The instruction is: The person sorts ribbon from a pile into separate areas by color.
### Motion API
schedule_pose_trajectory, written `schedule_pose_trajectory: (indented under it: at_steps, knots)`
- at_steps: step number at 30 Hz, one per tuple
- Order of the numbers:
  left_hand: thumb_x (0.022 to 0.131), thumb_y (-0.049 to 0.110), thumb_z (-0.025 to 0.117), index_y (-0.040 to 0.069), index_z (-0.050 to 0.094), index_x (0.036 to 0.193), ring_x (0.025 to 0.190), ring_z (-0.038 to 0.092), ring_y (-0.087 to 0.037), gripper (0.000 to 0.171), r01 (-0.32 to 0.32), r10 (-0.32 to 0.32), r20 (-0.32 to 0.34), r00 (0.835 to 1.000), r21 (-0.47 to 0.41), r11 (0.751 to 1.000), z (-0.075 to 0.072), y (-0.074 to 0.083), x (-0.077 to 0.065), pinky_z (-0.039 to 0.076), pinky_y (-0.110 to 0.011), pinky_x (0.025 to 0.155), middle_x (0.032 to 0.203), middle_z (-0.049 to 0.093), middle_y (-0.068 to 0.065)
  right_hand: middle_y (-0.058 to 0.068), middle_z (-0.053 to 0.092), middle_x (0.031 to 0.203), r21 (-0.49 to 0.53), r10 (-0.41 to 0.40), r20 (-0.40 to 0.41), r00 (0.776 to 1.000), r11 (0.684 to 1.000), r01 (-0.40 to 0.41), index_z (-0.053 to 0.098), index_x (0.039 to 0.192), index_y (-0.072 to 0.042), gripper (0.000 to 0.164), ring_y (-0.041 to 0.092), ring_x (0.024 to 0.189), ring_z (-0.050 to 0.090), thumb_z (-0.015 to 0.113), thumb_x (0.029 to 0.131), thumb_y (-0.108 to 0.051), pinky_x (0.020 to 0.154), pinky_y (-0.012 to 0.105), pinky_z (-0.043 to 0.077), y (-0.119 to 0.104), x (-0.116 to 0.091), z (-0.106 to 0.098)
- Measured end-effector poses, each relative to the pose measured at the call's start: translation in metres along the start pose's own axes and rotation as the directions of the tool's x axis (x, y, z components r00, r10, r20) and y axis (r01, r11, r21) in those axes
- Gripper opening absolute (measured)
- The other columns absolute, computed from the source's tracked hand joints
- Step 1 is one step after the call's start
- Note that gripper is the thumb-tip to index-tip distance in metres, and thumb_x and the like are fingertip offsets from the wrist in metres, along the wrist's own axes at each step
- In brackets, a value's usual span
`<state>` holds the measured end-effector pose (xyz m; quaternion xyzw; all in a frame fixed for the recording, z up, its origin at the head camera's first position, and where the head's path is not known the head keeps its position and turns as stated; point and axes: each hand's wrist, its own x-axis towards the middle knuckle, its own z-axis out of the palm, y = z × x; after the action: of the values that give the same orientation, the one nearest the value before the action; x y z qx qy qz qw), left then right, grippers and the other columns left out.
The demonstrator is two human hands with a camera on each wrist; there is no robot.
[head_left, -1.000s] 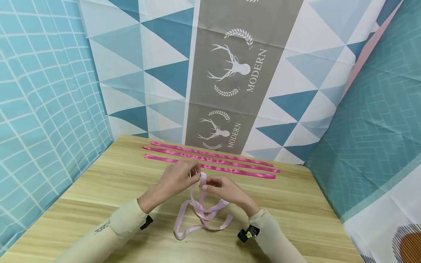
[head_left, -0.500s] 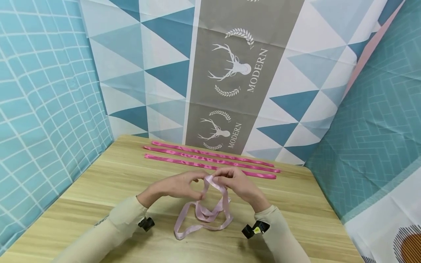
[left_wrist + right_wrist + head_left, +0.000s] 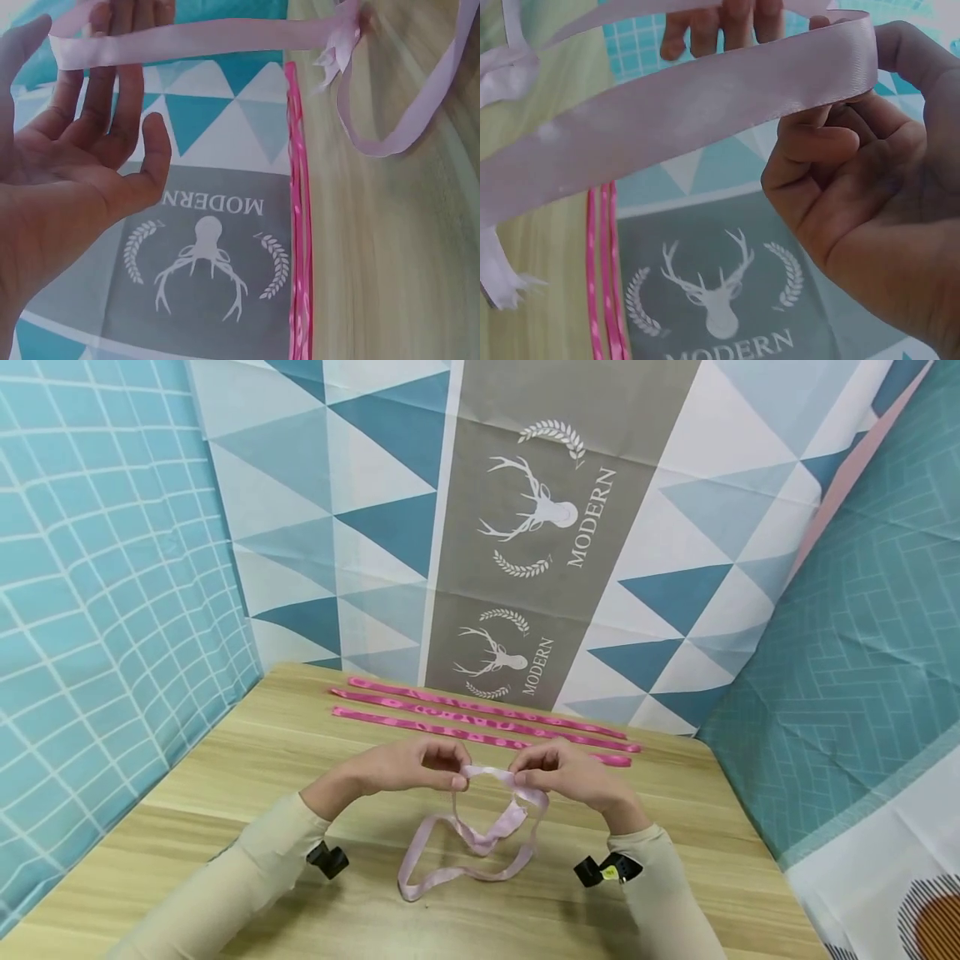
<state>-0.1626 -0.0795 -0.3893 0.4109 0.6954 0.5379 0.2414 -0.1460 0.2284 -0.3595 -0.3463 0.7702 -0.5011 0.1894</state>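
Observation:
A pale pink satin ribbon (image 3: 491, 875) lies in loops on the wooden table, part of it raised to the hands. My left hand (image 3: 420, 767) pinches the raised stretch between thumb and fingers. A short way to the right, my right hand (image 3: 564, 774) pinches the same ribbon. Between them a short span runs roughly level. In the right wrist view, the ribbon (image 3: 697, 109) bends around at the right hand's (image 3: 877, 165) thumb and fingertips, and a frayed end shows lower left. The left wrist view has the left hand (image 3: 90, 142) with fingers fairly straight behind the ribbon (image 3: 195, 43).
Three bright pink ribbons lie side by side across the back of the table: a far one (image 3: 480, 703), a middle one (image 3: 483, 721) and a near one (image 3: 420, 727). Behind stands a patterned cloth (image 3: 517, 560); a blue grid cloth (image 3: 97, 610) borders the left.
The hands have drawn apart, the right one moving rightward and the left one shifting slightly left. A span of pale ribbon now stretches between them, and the loops below have opened wider.

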Motion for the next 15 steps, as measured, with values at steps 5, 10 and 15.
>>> schedule_pose_trajectory:
  at_steps: [5,10,15]
  knots:
    - [0.102,0.027,0.065,0.003,0.067,0.108,0.097,0.061,-0.031,0.024,-0.013,0.012,-0.066,0.998,-0.022,1.000,-0.011,0.003,-0.004,0.048,-0.045,0.095,0.100,0.065,-0.015,0.016,0.069,0.091,0.006,-0.009,-0.055,0.998,1.000,0.010,0.073,0.105,0.000,0.013,0.018,0.073,0.061,0.065,0.101,-0.010,0.068,0.031,0.054,0.002,-0.009,-0.018]
    - [0.104,0.023,0.063,0.003,0.067,0.104,0.083,0.062,-0.032,0.021,-0.036,0.031,-0.114,0.993,-0.048,0.998,-0.025,0.008,-0.014,0.047,-0.049,0.094,0.092,0.064,-0.018,0.017,0.068,0.091,0.018,0.006,-0.146,0.989,1.000,-0.003,0.072,0.107,0.000,0.014,0.021,0.077,0.062,0.065,0.101,-0.011,0.079,0.036,0.055,0.005,-0.022,-0.036]
    - [0.103,0.018,0.063,0.001,0.067,0.104,0.076,0.056,-0.026,0.017,-0.069,0.061,-0.173,0.983,-0.042,0.997,-0.045,0.010,-0.023,0.050,-0.040,0.077,0.086,0.061,-0.019,0.015,0.063,0.081,0.006,0.018,-0.234,0.972,1.000,-0.017,0.071,0.108,0.000,0.017,0.029,0.075,0.058,0.065,0.102,-0.015,0.076,0.037,0.051,0.010,-0.032,-0.053]
